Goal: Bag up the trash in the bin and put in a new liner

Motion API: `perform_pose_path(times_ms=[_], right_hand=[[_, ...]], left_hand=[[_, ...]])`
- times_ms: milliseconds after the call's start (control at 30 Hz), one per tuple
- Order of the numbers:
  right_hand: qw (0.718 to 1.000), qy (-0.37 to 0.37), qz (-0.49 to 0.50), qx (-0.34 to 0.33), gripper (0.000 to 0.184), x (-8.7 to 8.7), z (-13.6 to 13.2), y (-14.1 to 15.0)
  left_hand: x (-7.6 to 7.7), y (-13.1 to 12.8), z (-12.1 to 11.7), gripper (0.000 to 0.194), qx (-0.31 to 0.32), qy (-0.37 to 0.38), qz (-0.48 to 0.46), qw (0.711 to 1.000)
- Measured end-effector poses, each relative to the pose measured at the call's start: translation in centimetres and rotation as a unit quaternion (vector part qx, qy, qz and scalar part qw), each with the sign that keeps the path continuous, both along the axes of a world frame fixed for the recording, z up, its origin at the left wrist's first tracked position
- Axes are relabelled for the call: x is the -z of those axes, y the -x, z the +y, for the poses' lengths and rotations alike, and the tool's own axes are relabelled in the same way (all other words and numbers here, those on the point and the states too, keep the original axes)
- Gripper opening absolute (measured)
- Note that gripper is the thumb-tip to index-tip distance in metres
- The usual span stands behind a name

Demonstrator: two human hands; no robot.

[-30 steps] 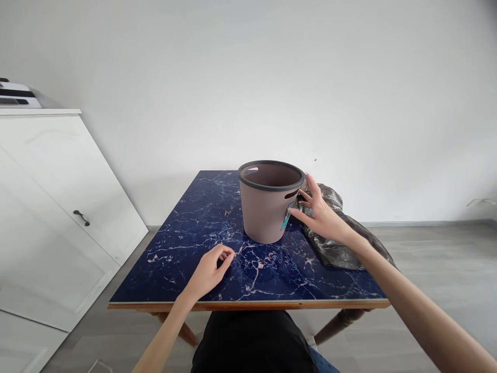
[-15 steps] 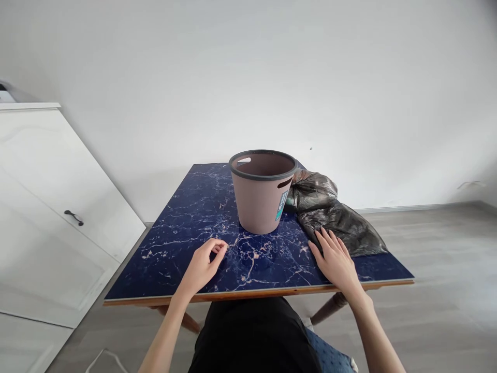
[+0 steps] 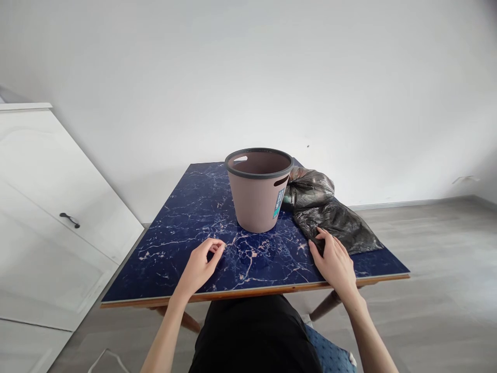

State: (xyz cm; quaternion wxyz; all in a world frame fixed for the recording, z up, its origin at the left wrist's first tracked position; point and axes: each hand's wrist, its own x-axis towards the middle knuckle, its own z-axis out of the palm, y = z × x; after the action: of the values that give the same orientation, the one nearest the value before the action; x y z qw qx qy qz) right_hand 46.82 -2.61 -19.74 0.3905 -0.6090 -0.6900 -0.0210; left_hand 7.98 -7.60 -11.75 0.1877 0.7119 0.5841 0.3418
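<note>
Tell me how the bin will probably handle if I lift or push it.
The bin looks like stiff plastic, so it should keep its shape when lifted. It is probably light for its size, as the visible inside looks empty. Its base is narrower than its rim, so a push up high might tip it; a low one may slide it on the glossy table.

Hands (image 3: 334, 259) on blue marbled table (image 3: 174, 248); bucket (image 3: 254, 204) upright between, black bag (image 3: 334, 217) beside bucket, right.

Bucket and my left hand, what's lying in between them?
Just a strip of the blue, pale-veined tabletop lies between the bucket and your left hand, as the head view shows.
</note>
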Motion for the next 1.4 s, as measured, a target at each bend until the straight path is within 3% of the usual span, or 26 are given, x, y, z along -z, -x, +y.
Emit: perform_pose_path(times_ms=[333,500,700,867,933,1067,1167,1400], right_hand=[[0.998,0.024,0.066,0.001,0.032,-1.2,-0.7,0.2],[0.985,0.004,0.17,0.033,0.033,-3.9,-3.3,1.3],[0.973,0.021,0.23,0.026,0.029,-6.9,-6.6,4.0],[0.966,0.072,0.242,-0.054,0.031,-7.4,-7.5,5.5],[0.966,0.075,0.239,-0.056,0.034,-7.5,-7.6,5.2],[0.976,0.02,0.214,0.042,0.036,-7.2,-7.0,2.6],[0.979,0.003,0.172,0.105,0.038,-6.0,-5.9,-0.4],[0.977,0.066,0.092,0.178,0.067,-2.6,-3.4,-5.1]], left_hand=[[0.1,0.1,-0.1,0.035,0.001,0.006,-0.006,1.0],[0.2,0.1,-0.1,0.034,0.001,0.005,-0.003,1.0],[0.3,0.2,0.0,0.034,0.003,0.002,0.0,1.0],[0.3,0.2,0.0,0.034,0.004,0.007,-0.002,1.0],[0.3,0.2,0.0,0.034,0.002,0.008,-0.001,1.0],[0.1,0.2,0.1,0.034,0.004,0.005,0.003,1.0],[0.0,0.1,0.1,0.035,0.011,0.004,0.009,1.0],[0.4,0.2,0.3,0.034,0.011,0.01,0.015,1.0]])
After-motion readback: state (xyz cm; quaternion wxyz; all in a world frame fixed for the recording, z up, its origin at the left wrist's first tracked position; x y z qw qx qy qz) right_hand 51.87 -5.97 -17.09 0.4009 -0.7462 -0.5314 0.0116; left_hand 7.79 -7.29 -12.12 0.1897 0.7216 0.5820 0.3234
